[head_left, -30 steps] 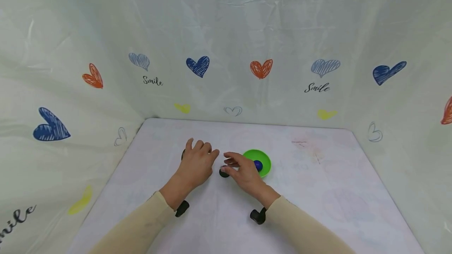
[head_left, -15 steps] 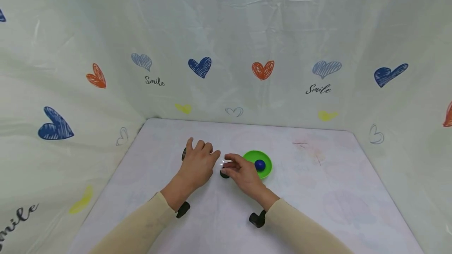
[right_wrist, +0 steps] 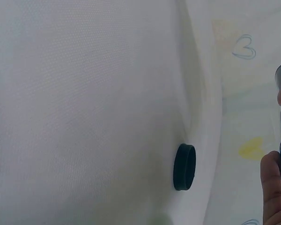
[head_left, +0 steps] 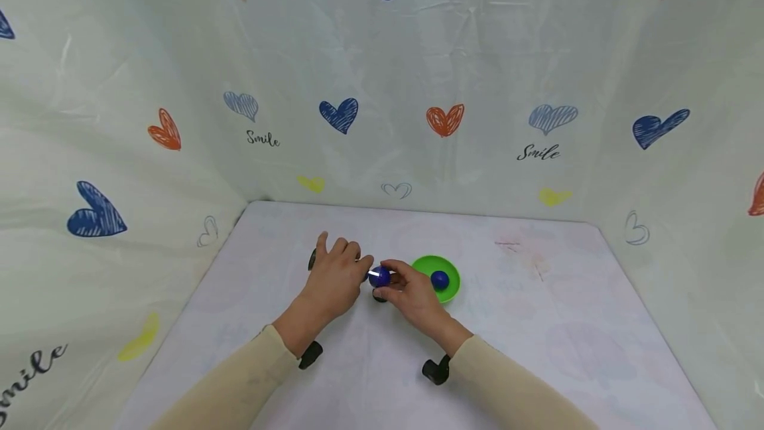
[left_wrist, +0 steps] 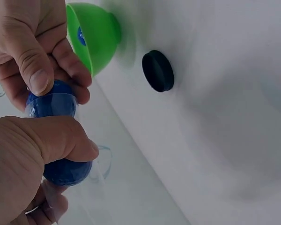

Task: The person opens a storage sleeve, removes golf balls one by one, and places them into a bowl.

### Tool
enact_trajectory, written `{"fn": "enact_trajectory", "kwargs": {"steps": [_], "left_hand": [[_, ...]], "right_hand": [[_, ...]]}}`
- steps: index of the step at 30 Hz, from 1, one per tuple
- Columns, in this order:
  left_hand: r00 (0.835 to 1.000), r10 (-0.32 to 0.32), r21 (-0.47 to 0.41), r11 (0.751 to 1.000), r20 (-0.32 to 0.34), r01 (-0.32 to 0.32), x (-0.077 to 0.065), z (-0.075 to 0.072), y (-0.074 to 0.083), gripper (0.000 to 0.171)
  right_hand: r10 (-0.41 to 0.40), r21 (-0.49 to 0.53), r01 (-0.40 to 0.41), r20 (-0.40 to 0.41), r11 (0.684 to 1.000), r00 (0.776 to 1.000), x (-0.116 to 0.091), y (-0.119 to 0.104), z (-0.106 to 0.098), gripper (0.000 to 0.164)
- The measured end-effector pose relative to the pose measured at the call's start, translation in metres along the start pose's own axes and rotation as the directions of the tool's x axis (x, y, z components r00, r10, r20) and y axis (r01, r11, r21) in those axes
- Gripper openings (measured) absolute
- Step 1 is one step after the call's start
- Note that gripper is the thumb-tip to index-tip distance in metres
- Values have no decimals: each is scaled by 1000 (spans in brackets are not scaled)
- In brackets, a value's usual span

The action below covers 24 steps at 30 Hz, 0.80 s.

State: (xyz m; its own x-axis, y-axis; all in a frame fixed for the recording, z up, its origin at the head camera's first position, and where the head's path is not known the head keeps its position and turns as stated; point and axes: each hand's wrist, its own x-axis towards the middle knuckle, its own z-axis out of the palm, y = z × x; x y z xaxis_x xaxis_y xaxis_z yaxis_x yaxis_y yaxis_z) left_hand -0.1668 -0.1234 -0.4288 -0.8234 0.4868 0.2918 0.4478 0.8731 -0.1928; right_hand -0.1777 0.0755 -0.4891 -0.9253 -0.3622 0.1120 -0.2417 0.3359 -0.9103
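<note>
My left hand [head_left: 334, 281] grips a clear plastic tube [left_wrist: 61, 111] lying roughly sideways above the table. Inside it, under the left thumb, sits a blue ball [left_wrist: 68, 173]. At the tube's mouth, my right hand [head_left: 418, 294] pinches another blue ball [head_left: 379, 277] between thumb and fingers; the clear rim still overlaps this ball in the left wrist view. A black round piece [head_left: 312, 259] shows past the left hand, mostly hidden. On the table below the hands lies a black round cap [left_wrist: 158, 71]. A green bowl [head_left: 451, 289] holds one blue ball [head_left: 440, 280].
The white table [head_left: 537, 324] is backed by a pale curtain [head_left: 489, 52] printed with hearts. The bowl stands just beyond the right hand. Black wrist cameras [head_left: 436, 370] hang below both sleeves.
A blue ball has come into sight at the tube's mouth between the hands, and the right fingers now pinch it. Both hands have stayed nearly in place.
</note>
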Motion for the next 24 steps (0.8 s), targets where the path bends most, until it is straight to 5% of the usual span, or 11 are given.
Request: {"fn": "enact_trajectory", "kwargs": {"steps": [14,24], "left_hand": [[998,-37,-20,999,49,38,-1,1,0,41],[996,-56,-33,998,70,59,-4,-1,-1,46]], "right_hand": [[-122,-139,122,6,983,992,0,1,-2,51],[-182,-282,151,-87,947,979,-3,4,-4,49]]}}
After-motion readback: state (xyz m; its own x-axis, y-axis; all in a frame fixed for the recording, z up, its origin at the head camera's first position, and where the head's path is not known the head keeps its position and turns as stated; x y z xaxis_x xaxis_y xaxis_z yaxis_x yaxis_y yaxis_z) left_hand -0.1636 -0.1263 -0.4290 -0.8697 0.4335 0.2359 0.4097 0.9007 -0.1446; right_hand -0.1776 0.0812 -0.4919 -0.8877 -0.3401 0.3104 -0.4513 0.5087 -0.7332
